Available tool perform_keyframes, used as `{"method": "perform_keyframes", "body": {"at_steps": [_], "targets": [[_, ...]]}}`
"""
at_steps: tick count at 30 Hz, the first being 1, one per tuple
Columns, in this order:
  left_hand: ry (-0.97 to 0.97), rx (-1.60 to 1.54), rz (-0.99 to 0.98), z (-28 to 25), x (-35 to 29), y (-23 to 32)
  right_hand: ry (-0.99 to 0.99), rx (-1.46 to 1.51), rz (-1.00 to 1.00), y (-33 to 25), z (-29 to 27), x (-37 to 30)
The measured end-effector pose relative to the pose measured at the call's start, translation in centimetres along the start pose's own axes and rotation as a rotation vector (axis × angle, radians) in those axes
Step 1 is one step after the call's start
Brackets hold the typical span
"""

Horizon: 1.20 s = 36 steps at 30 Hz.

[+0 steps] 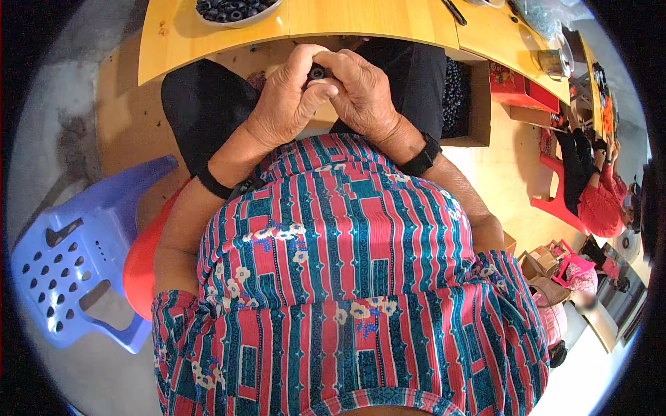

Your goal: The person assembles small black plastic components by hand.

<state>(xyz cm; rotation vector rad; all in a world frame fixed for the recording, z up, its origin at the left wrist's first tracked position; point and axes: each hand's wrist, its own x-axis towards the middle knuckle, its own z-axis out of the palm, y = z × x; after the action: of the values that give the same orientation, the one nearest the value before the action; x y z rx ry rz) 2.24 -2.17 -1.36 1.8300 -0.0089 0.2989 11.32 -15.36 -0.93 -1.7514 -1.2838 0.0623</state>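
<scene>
A small black ring-shaped part [317,72] shows in the gap between my two hands, just beyond my lap and near the table's edge. My left hand [288,97] curls round it, the thumb pressed in from the near side. On its other side, my right hand [361,90] has its fingers bent over, meeting the left at the top. Both hands are closed on the part; most of it is hidden by the fingers. Beyond them, a white bowl [243,23] heaped with similar black rings sits on the wooden table [347,17].
A cardboard box [479,104] of small black pieces stands beside my right leg. A dark pen-like tool [454,12] and a metal container [553,64] lie farther right on the table. A blue plastic chair [104,208] is at left. A person in red [602,208] sits at far right.
</scene>
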Motion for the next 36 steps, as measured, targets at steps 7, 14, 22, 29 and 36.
{"method": "perform_keyframes", "body": {"at_steps": [7,14,22,29,36], "targets": [[0.057,0.019,0.017,0.3,0.1,0.4,0.032,-0.067,-0.053,0.5,0.1,0.2],[0.100,-0.367,-0.125,0.5,-0.2,0.6,0.061,-0.074,-0.047,-0.5,-0.9,0.6],[0.082,-0.391,-0.225,-0.5,-0.4,1.0,0.094,-0.113,-0.029,-0.4,-1.0,0.4],[0.113,-0.370,-0.201,-0.9,-0.4,1.0,0.152,-0.098,-0.061,-0.5,-0.8,0.5],[0.080,-0.317,-0.189,-1.0,-0.2,1.3,0.132,-0.105,-0.065,-0.5,-0.8,0.5]]}}
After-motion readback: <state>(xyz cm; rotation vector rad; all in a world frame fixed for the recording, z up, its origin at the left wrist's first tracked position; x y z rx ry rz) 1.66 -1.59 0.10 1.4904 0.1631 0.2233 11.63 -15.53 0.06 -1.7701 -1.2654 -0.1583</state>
